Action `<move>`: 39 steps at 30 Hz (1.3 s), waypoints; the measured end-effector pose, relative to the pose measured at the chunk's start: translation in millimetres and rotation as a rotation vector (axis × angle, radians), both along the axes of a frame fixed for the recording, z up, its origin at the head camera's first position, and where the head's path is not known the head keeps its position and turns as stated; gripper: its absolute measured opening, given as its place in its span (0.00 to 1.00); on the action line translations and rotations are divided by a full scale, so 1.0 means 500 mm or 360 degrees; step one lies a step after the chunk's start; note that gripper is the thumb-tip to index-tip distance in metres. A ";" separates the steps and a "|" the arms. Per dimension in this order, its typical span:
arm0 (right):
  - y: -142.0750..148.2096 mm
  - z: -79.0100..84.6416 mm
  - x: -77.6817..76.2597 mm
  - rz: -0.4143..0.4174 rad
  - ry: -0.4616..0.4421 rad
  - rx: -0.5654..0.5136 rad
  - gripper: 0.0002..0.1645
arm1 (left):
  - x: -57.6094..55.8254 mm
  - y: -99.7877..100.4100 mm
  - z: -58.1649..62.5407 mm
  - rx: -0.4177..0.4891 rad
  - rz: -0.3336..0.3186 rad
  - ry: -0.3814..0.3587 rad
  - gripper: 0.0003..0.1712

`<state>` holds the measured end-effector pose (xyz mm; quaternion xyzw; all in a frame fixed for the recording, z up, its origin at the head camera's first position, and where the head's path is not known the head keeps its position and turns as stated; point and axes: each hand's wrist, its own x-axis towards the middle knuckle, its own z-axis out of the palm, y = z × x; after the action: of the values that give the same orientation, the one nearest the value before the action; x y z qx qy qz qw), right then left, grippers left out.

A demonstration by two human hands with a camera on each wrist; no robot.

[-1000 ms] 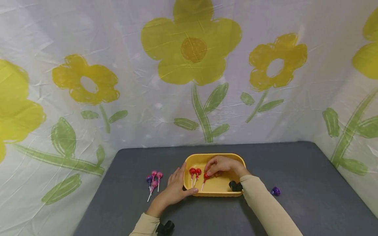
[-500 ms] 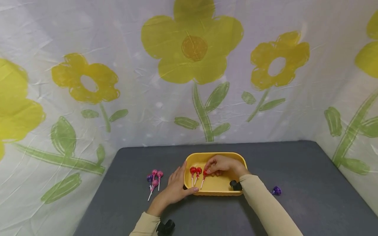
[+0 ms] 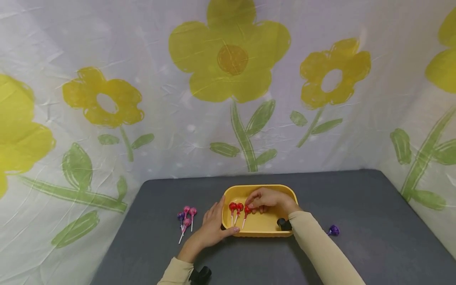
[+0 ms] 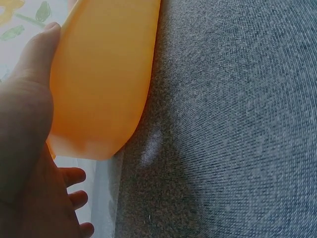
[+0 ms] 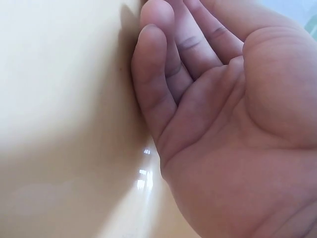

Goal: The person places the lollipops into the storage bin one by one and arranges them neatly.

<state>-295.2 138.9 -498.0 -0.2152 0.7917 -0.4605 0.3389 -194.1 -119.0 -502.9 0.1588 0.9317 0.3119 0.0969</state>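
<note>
My left hand (image 3: 211,227) rests against the left front corner of a yellow tray (image 3: 264,233). Its thumb lies along the front rim and the straight fingers reach along the left side. In the left wrist view the thumb presses the tray's orange-looking wall (image 4: 106,74). My right hand (image 3: 268,199) is inside the tray, pinching a red lollipop (image 3: 247,210) by its head, with the stick pointing toward me. To its left lie two more red lollipops (image 3: 232,206), side by side. The right wrist view has the curled fingers (image 5: 153,74) close to the tray's surface; the lollipop is hidden there.
On the grey table (image 3: 171,190), several pink and purple lollipops (image 3: 187,222) form a small group left of the tray. A single purple lollipop (image 3: 333,230) lies to the right, beyond my right forearm. Behind the table hangs a flower-printed cloth (image 3: 171,130).
My right hand and the red lollipop in it have shifted very slightly back and left within the tray. The left hand keeps its place at the corner.
</note>
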 end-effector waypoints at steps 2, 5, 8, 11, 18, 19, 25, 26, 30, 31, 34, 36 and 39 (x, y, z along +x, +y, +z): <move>0.000 -0.002 -0.001 -0.0002 -0.0018 -0.0008 0.14 | 0.000 0.000 0.000 -0.0004 0.0005 -0.0011 0.68; 0.001 -0.004 -0.001 0.0007 -0.0022 -0.0018 0.15 | 0.000 0.001 -0.001 -0.0002 0.0010 -0.0010 0.68; 0.002 -0.004 -0.001 0.0001 -0.0020 -0.0026 0.15 | -0.002 0.002 -0.003 -0.0010 0.0015 0.0003 0.67; 0.002 -0.003 -0.001 -0.0001 -0.0023 -0.0022 0.15 | -0.003 0.002 -0.003 -0.0011 0.0013 0.0013 0.67; 0.002 -0.001 -0.002 0.0022 0.0004 0.0007 0.14 | -0.003 0.002 -0.004 -0.0009 0.0013 0.0004 0.68; 0.002 -0.001 -0.003 0.0025 0.0013 0.0016 0.14 | -0.003 0.002 -0.003 -0.0007 0.0015 0.0002 0.67; 0.000 -0.003 -0.004 0.0026 0.0020 0.0023 0.14 | -0.004 0.001 -0.004 -0.0016 0.0015 -0.0014 0.68; -0.001 -0.004 -0.004 0.0021 0.0016 0.0014 0.14 | -0.004 0.001 -0.004 -0.0016 0.0012 -0.0008 0.68; -0.003 -0.008 -0.003 -0.0004 0.0010 0.0001 0.12 | -0.005 0.001 -0.004 -0.0019 0.0009 0.0001 0.67; -0.003 -0.008 -0.003 -0.0001 0.0009 0.0003 0.12 | -0.004 0.001 -0.005 -0.0017 0.0010 0.0003 0.67; -0.003 -0.009 -0.004 0.0015 0.0029 0.0017 0.13 | -0.005 0.002 -0.007 -0.0018 0.0012 0.0001 0.67; -0.002 -0.009 -0.005 0.0022 0.0040 0.0017 0.14 | -0.004 0.002 -0.006 -0.0019 0.0016 0.0000 0.68; -0.001 -0.007 -0.004 0.0024 0.0035 0.0013 0.14 | -0.005 0.002 -0.007 -0.0031 0.0017 -0.0001 0.68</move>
<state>-297.4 138.3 -501.7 -0.2248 0.7956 -0.4523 0.3345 -196.5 -117.8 -506.3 0.1529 0.9355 0.3033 0.0972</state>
